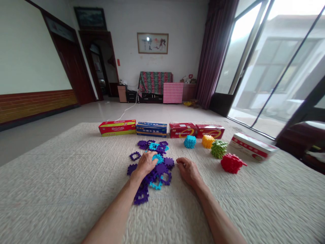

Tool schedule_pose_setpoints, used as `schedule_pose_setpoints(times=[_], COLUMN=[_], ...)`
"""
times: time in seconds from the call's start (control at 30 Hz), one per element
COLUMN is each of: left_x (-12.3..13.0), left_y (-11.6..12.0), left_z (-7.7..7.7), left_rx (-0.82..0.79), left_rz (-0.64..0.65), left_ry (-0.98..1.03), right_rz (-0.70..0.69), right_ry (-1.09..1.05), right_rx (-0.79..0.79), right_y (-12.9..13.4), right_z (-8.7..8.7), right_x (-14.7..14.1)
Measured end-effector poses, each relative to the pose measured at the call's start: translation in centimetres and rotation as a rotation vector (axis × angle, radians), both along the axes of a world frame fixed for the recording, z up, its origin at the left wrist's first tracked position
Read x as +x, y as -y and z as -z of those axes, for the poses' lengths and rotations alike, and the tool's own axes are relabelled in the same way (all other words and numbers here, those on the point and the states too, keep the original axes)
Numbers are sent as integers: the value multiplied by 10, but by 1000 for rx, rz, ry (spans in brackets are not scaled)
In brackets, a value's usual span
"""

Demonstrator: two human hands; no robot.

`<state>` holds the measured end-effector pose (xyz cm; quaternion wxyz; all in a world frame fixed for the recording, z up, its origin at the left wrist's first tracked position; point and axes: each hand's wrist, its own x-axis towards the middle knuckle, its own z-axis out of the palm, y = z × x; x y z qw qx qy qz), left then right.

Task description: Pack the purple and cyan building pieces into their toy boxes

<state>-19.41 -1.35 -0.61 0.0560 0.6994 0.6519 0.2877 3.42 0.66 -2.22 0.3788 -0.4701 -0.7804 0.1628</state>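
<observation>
My left hand (146,163) reaches over a loose pile of purple interlocking plastic tiles (160,168), its fingers closed on a light blue tile (158,158). Another light blue tile (156,184), an open frame, lies at the pile's near side among the purple ones. Just right of the pile, my right hand (189,171) is low over the quilted cover, fingers curled together with nothing visible in them. Beyond it stand tile stacks sorted by colour: light blue (190,142), yellow (208,141), green (219,149) and red (232,163).
Along the far side of the quilted surface (76,169) runs a row of boxes: a red and yellow box (117,128), a blue box (151,129) and two red boxes (182,130). A white and red box (252,146) lies slanted at the right.
</observation>
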Motion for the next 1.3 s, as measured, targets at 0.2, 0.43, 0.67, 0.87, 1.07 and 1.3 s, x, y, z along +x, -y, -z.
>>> schedule_pose_setpoints(times=[0.2, 0.43, 0.67, 0.87, 1.07, 1.3], left_x=[-3, -13, -17, -11, -15, 37], left_y=[-2, -3, 2, -1, -4, -35], left_z=[-4, -8, -20, -13, -13, -24], left_rx=[-80, -176, -191, -101, -51, -29], left_rz=[-49, -33, -56, -86, -104, -46], left_ry=[162, 643, 836, 724, 711, 623], right_rz=[4, -4, 13, 12, 30, 214], right_ry=[-17, -57, -133, -188, -264, -457], right_rx=[-10, -29, -65, -92, -91, -7], right_y=[0, 0, -6, -8, -8, -18], right_z=[-1, -1, 4, 6, 4, 7], right_x=[0, 1, 6, 7, 7, 14])
